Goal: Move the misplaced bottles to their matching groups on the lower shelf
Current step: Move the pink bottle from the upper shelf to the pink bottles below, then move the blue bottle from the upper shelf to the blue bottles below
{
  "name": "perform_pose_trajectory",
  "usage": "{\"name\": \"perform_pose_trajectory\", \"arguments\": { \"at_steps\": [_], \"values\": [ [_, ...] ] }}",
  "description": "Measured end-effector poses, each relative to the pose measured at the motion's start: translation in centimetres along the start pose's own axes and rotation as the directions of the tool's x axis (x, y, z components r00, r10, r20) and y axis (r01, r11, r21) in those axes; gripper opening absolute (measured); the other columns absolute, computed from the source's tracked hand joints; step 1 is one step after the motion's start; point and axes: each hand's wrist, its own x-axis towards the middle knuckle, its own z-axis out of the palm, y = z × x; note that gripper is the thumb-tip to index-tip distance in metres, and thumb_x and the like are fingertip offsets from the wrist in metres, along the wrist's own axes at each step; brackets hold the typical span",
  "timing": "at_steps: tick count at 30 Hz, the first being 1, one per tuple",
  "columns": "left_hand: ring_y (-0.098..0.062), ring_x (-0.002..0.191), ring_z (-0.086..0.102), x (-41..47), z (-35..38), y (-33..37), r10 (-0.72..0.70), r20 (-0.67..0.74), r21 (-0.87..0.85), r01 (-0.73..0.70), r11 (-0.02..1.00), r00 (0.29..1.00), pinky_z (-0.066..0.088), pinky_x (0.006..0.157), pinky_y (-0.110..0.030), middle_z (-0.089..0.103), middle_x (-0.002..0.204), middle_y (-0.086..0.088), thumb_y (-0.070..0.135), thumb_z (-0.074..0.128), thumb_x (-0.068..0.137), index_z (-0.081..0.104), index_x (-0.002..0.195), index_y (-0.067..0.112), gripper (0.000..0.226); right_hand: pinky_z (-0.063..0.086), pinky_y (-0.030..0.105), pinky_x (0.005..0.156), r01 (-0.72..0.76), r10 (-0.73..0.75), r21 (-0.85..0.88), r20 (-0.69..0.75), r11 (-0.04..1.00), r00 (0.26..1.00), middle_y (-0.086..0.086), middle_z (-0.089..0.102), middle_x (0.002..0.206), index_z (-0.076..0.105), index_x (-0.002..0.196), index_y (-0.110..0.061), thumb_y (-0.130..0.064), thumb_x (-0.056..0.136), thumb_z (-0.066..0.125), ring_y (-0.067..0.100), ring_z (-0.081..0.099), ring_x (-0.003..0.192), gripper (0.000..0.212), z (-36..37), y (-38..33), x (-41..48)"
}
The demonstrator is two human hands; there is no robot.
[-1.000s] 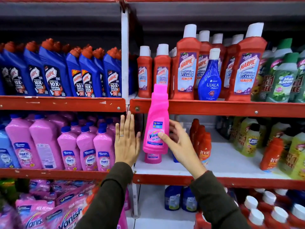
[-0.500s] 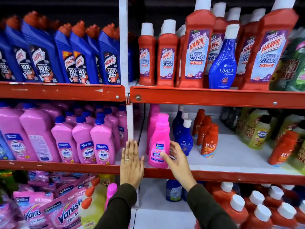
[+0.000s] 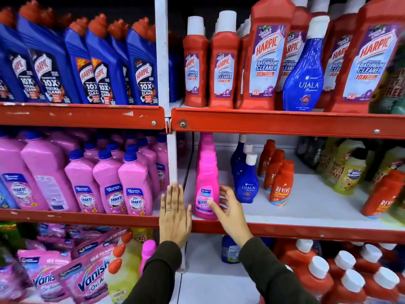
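A pink Vanish bottle (image 3: 207, 189) stands upright at the front left of the lower shelf (image 3: 306, 207), in front of other pink bottles. My right hand (image 3: 230, 213) grips it, thumb on the label and fingers round its right side. My left hand (image 3: 174, 213) is flat and open against the white upright post (image 3: 172, 154), just left of the bottle. A blue Ujala bottle (image 3: 304, 73) stands among red Harpic bathroom cleaners (image 3: 264, 58) on the upper shelf. A group of blue Ujala bottles (image 3: 245, 183) stands right of the Vanish bottle.
Orange Revive bottles (image 3: 280, 185) stand right of the Ujala group. One more Revive bottle (image 3: 381, 194) leans by yellow-green Max Kleen bottles (image 3: 350, 172) at far right. Pink Shakti bottles (image 3: 109, 185) fill the left bay, blue Harpic (image 3: 98, 69) above them.
My right hand has brought the pink Vanish bottle down from in front of the upper shelf edge and stood it on the lower shelf. My left hand dropped alongside, and the view moved closer.
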Motion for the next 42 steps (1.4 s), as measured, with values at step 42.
{"name": "perform_pose_trajectory", "arguments": {
  "at_steps": [42],
  "values": [
    [-0.023, 0.160, 0.008, 22.3, -13.6, 15.7, 0.105, -0.314, -0.091, -0.140, 0.986, 0.944, -0.007, 0.130, -0.037, 0.000, 0.171, -0.004, 0.032, 0.029, 0.109, 0.012, 0.163, 0.007, 0.062, 0.032, 0.041, 0.117, 0.179, -0.426, -0.602, -0.296, 0.778, 0.855, 0.016, 0.041, 0.156, 0.028, 0.155, -0.007, -0.026, 0.105, 0.037, 0.031, 0.039, 0.143, 0.055, -17.8, -25.3, 6.4]
  ]
}}
